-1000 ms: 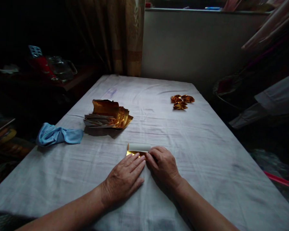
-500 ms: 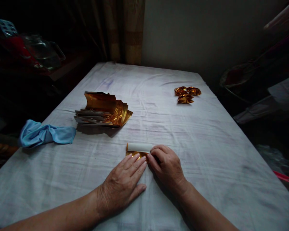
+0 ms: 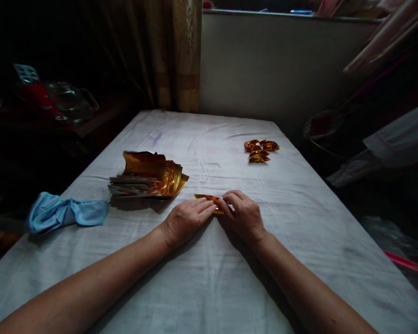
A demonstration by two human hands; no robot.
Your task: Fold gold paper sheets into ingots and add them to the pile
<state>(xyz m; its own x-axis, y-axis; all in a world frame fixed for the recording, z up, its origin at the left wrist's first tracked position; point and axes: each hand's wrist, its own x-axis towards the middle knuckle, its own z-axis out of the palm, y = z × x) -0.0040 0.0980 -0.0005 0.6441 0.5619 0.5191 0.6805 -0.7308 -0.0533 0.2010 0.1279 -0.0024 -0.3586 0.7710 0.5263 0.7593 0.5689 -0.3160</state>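
A small gold foil paper [image 3: 209, 200] lies folded on the white tablecloth [image 3: 299, 218] in front of me. My left hand [image 3: 186, 219] rests flat on its near edge with fingers stretched out. My right hand [image 3: 244, 214] has its fingers curled and pinches the paper's right end. Most of the paper is hidden under my fingers. A stack of gold foil sheets [image 3: 148, 175] sits to the left of my hands.
Three folded gold pieces [image 3: 260, 150] lie at the far right of the table. A blue cloth [image 3: 64, 212] lies at the left edge. A glass jug [image 3: 71, 99] stands on a dark side table at left. A curtain [image 3: 174, 55] hangs behind.
The white rolled side of the paper is no longer showing; only gold shows now. Both hands have moved farther from me with the paper. The camera tilted.
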